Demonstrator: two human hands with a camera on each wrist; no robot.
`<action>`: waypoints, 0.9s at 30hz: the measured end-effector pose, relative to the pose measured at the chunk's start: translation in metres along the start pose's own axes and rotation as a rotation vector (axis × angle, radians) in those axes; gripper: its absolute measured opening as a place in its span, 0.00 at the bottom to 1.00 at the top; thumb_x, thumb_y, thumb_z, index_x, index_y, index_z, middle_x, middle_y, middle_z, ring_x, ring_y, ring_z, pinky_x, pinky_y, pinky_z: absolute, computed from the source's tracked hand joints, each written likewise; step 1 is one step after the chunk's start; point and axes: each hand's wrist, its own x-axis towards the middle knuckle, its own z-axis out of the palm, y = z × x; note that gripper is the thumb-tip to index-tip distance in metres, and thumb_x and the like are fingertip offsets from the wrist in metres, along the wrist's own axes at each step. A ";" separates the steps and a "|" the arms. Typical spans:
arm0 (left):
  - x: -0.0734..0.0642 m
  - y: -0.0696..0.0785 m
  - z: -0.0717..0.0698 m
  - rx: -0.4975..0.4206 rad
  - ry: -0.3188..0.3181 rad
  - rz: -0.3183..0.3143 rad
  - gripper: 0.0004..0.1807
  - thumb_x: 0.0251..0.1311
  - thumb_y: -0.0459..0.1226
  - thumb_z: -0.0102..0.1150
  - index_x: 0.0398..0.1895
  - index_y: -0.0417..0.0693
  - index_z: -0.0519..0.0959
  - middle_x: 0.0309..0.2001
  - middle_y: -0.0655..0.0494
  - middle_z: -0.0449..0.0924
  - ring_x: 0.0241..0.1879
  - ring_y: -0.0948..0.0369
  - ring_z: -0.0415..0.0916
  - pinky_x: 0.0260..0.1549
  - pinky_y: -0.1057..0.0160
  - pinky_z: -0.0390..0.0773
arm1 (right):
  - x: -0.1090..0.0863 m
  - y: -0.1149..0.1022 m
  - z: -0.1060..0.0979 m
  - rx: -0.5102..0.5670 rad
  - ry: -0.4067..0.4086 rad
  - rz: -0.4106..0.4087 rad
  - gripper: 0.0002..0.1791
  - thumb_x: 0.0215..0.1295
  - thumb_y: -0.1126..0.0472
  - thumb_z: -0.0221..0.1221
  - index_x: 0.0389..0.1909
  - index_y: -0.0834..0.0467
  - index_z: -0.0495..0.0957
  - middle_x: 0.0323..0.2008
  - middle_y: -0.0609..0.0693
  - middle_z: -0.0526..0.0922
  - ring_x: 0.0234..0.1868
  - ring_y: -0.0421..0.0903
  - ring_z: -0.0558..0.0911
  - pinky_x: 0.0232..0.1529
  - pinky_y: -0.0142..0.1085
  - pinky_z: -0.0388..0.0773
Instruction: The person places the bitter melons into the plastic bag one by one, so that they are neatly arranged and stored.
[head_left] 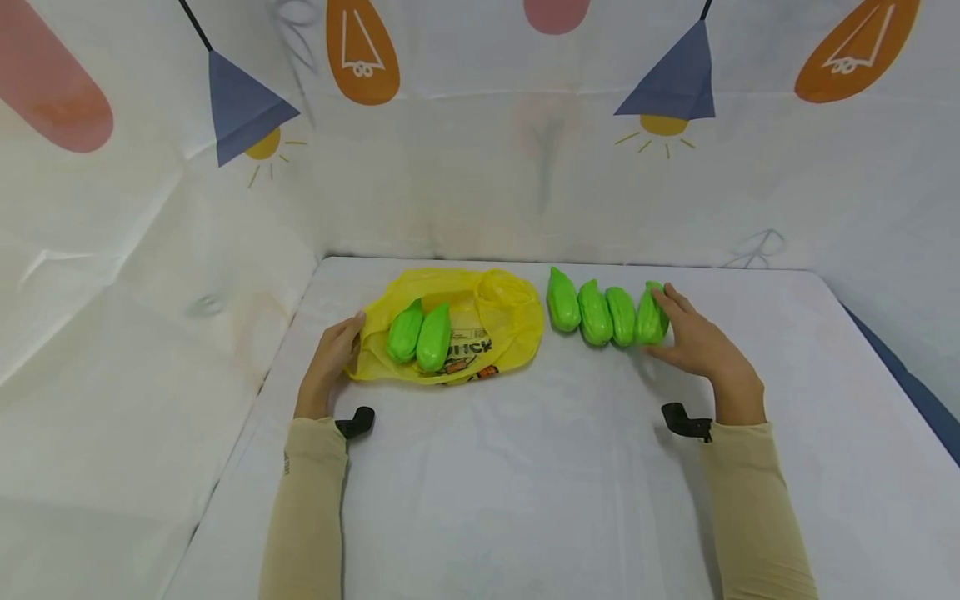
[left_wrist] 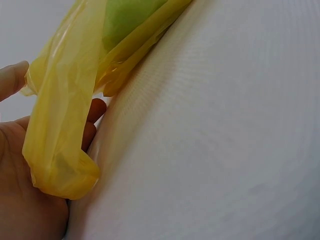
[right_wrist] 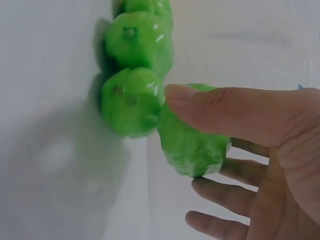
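- Gripping rightmost green vegetable (head_left: 648,323), far right, between thumb and fingers of right hand (head_left: 701,343).
- Holding yellow bag (head_left: 517,321), far left, by its left edge in left hand (head_left: 328,358).

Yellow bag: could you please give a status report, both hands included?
Left hand holding yellow bag. Right hand gripping endmost green vegetable. Two more vegetables within bag's outline. Nothing blocking visible.

right grip (right_wrist: 282,185) around green vegetable (right_wrist: 195,150) (three similar vegetables (right_wrist: 140,45) lined up)
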 end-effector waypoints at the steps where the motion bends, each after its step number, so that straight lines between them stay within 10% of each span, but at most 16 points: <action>1: 0.000 0.000 0.001 0.003 0.001 0.003 0.44 0.69 0.65 0.37 0.67 0.34 0.68 0.64 0.37 0.66 0.65 0.50 0.59 0.68 0.51 0.58 | 0.000 -0.003 -0.001 0.000 0.007 -0.004 0.55 0.62 0.55 0.65 0.78 0.61 0.37 0.77 0.67 0.37 0.71 0.74 0.51 0.63 0.68 0.60; 17: 0.000 -0.001 -0.001 -0.018 -0.021 -0.035 0.45 0.68 0.66 0.38 0.72 0.38 0.62 0.74 0.43 0.58 0.73 0.50 0.52 0.74 0.47 0.50 | 0.024 -0.083 0.005 -0.042 0.026 -0.182 0.52 0.63 0.55 0.66 0.78 0.59 0.42 0.78 0.60 0.39 0.70 0.69 0.61 0.65 0.62 0.64; 21: -0.001 -0.001 0.000 -0.013 -0.002 -0.029 0.43 0.68 0.66 0.39 0.63 0.36 0.71 0.56 0.41 0.70 0.60 0.51 0.62 0.62 0.54 0.62 | 0.039 -0.115 0.017 -0.047 0.001 -0.236 0.52 0.62 0.56 0.67 0.78 0.57 0.43 0.79 0.58 0.40 0.62 0.65 0.72 0.62 0.58 0.70; 27: -0.004 0.003 -0.002 0.003 0.014 -0.020 0.38 0.68 0.65 0.39 0.50 0.37 0.72 0.34 0.53 0.62 0.45 0.57 0.61 0.45 0.60 0.61 | 0.058 -0.162 0.040 -0.078 -0.030 -0.322 0.53 0.61 0.52 0.67 0.79 0.52 0.43 0.79 0.53 0.39 0.41 0.53 0.82 0.51 0.47 0.79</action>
